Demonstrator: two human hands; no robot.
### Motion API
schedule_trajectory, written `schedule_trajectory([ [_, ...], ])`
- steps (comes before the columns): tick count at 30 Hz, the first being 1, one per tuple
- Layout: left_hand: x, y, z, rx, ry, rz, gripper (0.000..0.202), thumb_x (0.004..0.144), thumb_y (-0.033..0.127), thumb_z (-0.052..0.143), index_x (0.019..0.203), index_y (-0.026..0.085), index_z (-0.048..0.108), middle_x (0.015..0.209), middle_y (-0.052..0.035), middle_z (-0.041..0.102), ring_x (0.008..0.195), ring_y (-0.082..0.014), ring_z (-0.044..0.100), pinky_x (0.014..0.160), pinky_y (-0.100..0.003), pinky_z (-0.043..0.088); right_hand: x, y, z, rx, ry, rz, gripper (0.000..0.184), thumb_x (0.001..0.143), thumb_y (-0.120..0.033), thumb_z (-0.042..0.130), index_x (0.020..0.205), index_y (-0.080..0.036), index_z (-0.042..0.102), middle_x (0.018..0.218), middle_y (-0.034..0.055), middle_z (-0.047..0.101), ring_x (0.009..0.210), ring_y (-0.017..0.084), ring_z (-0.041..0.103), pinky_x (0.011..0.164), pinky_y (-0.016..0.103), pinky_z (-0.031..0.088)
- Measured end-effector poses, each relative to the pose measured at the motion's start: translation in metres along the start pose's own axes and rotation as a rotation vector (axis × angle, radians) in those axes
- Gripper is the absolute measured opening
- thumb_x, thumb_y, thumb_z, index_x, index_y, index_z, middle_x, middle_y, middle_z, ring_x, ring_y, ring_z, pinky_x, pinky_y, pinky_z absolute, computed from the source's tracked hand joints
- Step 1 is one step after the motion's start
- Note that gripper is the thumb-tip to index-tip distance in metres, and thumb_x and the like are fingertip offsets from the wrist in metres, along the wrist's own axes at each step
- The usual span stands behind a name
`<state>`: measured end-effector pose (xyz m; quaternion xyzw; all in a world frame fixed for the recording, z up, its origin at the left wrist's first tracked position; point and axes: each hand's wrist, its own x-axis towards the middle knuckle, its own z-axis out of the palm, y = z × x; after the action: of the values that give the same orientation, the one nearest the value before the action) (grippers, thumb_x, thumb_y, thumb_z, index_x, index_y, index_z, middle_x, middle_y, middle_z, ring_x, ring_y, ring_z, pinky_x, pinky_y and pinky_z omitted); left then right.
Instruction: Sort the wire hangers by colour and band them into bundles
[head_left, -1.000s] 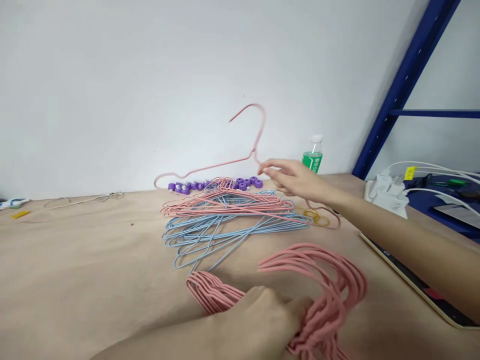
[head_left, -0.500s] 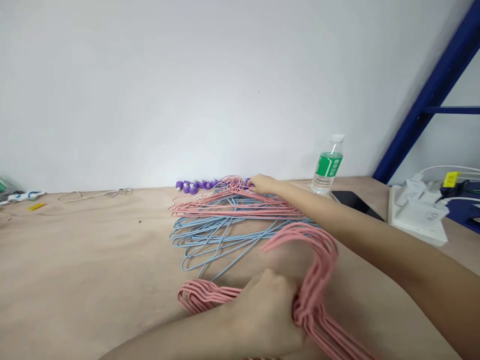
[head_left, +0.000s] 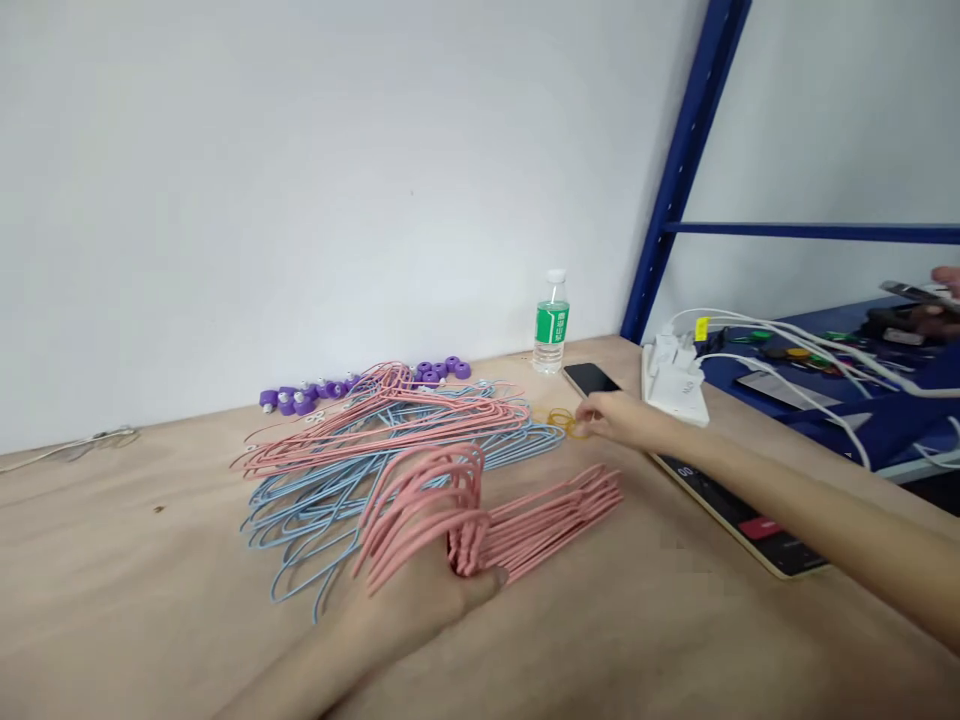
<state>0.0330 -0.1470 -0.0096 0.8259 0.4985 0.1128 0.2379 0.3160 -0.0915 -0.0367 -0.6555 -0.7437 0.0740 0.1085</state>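
My left hand [head_left: 420, 600] is wrapped round the necks of a bundle of pink clothes hangers [head_left: 551, 515], whose hooks curve up and to the left. My right hand [head_left: 611, 418] reaches across to a small heap of yellow rubber bands [head_left: 560, 420]; its fingertips are pinched at the heap's right edge on a yellow band. Beyond the bundle lie several loose pink hangers [head_left: 390, 415], spread over a pile of blue hangers [head_left: 300, 520] on the table.
Several purple caps [head_left: 300, 400] lie along the wall. A water bottle [head_left: 551, 325], a dark phone [head_left: 591, 378], a power strip [head_left: 675, 385] and a tablet-like device [head_left: 739, 510] are on the right. Behind a blue frame [head_left: 675, 150], another person's hand [head_left: 946, 283] shows.
The view has turned right. My right hand has moved from the back of the hanger pile to the rubber bands. My left hand still holds the pink bundle, now turned and lower.
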Motion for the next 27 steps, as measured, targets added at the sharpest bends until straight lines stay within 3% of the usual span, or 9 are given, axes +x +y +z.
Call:
schedule_trajectory([
  [3, 0.0, 0.0, 0.007, 0.021, -0.056, -0.036, 0.012, 0.07, 0.029, 0.049, 0.067, 0.018, 0.053, 0.063, -0.0013, 0.057, 0.059, -0.0171, 0.054, 0.056, -0.028, 0.042, -0.01, 0.007, 0.017, 0.008, 0.006, 0.036, 0.015, 0.069, -0.01, 0.05, 0.07, -0.018, 0.063, 0.084, 0.0096, 0.066, 0.082, 0.024, 0.059, 0.074, 0.033, 0.042],
  [8, 0.003, 0.0, 0.005, 0.057, 0.004, 0.047, 0.012, 0.068, 0.021, 0.046, 0.075, 0.018, 0.056, 0.082, -0.0064, 0.061, 0.078, -0.0218, 0.055, 0.066, -0.031, 0.044, -0.01, 0.006, 0.027, 0.12, 0.078, 0.091, 0.015, 0.073, -0.01, 0.045, 0.061, -0.018, 0.051, 0.082, 0.0137, 0.062, 0.09, 0.028, 0.055, 0.081, 0.039, 0.036],
  [11, 0.005, -0.001, 0.004, 0.074, 0.03, 0.068, 0.009, 0.067, 0.019, 0.046, 0.071, 0.018, 0.053, 0.079, -0.0055, 0.06, 0.076, -0.0201, 0.054, 0.064, -0.028, 0.044, -0.009, 0.01, 0.026, 0.262, 0.13, 0.132, 0.016, 0.074, -0.012, 0.043, 0.06, -0.02, 0.043, 0.077, 0.0111, 0.06, 0.083, 0.025, 0.055, 0.078, 0.039, 0.036],
  [16, 0.008, -0.004, 0.004, -0.025, -0.065, 0.03, 0.009, 0.071, 0.022, 0.044, 0.072, 0.018, 0.051, 0.067, -0.0015, 0.055, 0.067, -0.0165, 0.051, 0.061, -0.025, 0.043, -0.009, 0.017, 0.018, 0.611, 0.195, 0.164, 0.009, 0.076, -0.025, 0.043, 0.068, -0.021, 0.04, 0.069, 0.0033, 0.057, 0.07, 0.018, 0.055, 0.07, 0.033, 0.041],
  [19, 0.012, -0.004, 0.001, -0.054, -0.095, 0.061, 0.01, 0.072, 0.023, 0.043, 0.067, 0.017, 0.049, 0.065, -0.0016, 0.052, 0.068, -0.017, 0.05, 0.061, -0.026, 0.042, -0.009, 0.018, 0.016, 0.826, 0.227, 0.167, 0.019, 0.069, -0.037, 0.053, 0.073, -0.02, 0.045, 0.067, 0.0013, 0.058, 0.07, 0.017, 0.057, 0.07, 0.031, 0.043],
  [22, 0.014, -0.003, 0.0, -0.08, -0.044, 0.076, 0.014, 0.073, 0.026, 0.042, 0.066, 0.017, 0.049, 0.065, -0.0028, 0.051, 0.068, -0.0175, 0.048, 0.059, -0.026, 0.04, -0.01, 0.018, 0.016, 0.998, 0.266, 0.186, 0.032, 0.058, -0.044, 0.065, 0.073, -0.02, 0.05, 0.062, -0.001, 0.058, 0.066, 0.015, 0.057, 0.069, 0.03, 0.044],
  [27, 0.011, -0.004, 0.002, -0.13, 0.012, 0.072, 0.016, 0.074, 0.03, 0.043, 0.069, 0.017, 0.049, 0.066, -0.0032, 0.051, 0.067, -0.0177, 0.048, 0.058, -0.026, 0.039, -0.01, 0.018, 0.018, 1.212, 0.323, 0.221, 0.033, 0.043, -0.028, 0.078, 0.065, -0.019, 0.057, 0.053, -0.006, 0.055, 0.054, 0.008, 0.051, 0.057, 0.022, 0.044],
])
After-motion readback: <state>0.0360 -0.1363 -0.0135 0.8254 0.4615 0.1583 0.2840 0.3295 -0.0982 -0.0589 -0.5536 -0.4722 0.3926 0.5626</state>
